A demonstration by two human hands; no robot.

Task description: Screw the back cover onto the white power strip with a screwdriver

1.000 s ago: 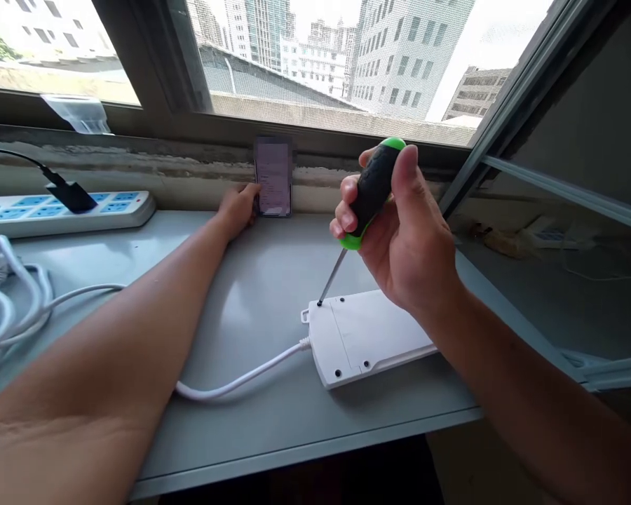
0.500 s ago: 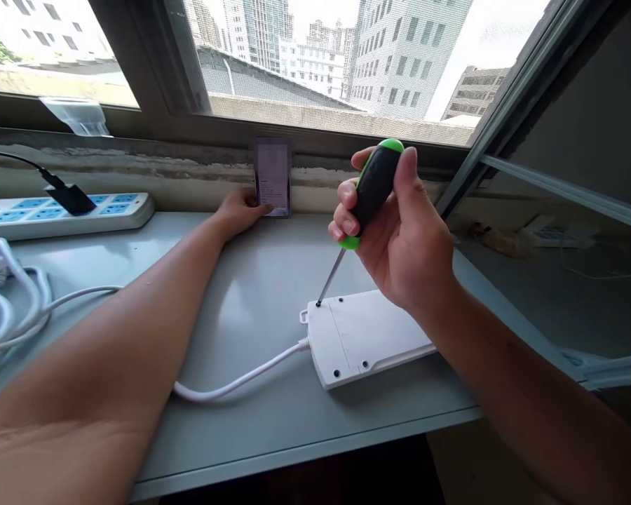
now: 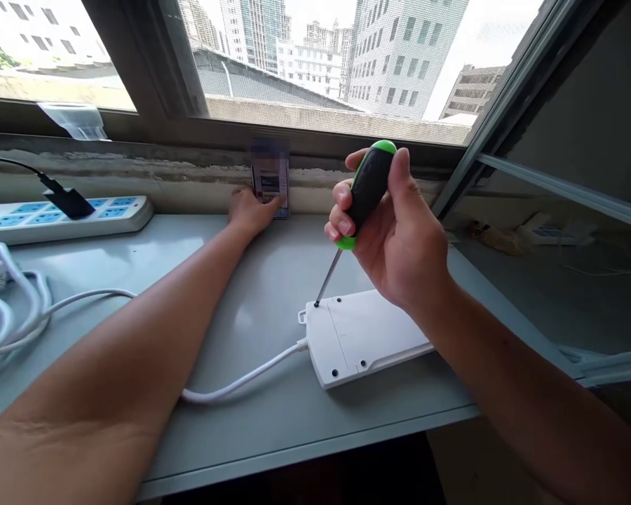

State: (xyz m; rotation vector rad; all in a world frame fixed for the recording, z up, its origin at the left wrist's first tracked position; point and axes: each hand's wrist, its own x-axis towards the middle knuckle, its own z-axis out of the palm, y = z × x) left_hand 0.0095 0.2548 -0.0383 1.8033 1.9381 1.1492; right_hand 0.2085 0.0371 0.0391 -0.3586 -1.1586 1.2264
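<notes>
My right hand (image 3: 399,231) grips a screwdriver (image 3: 371,186) by its thick black and green handle. The metal shaft slants down and its tip sits in a screw hole at the far left corner of a white power strip (image 3: 368,322). This strip lies face down, with several dark screw holes and a white cord leaving its left end. Against the wall under the window, a smartphone (image 3: 270,182) stands upright with its screen lit and partly blurred. My left hand (image 3: 252,210) is at its lower edge, thumb stretched across the screen and fingers apart from it to the left.
Another power strip (image 3: 120,210) with blue sockets and a black plug (image 3: 71,202) lies at the back left. Coiled white cable (image 3: 10,308) rests at the left edge. A window frame (image 3: 152,63) rises behind, and a metal bar (image 3: 568,186) crosses at right.
My left hand has shifted right, its thumb moving across the phone, whose screen shows different content. The screwdriver stays in the same hole. The whole view has shifted slightly.
</notes>
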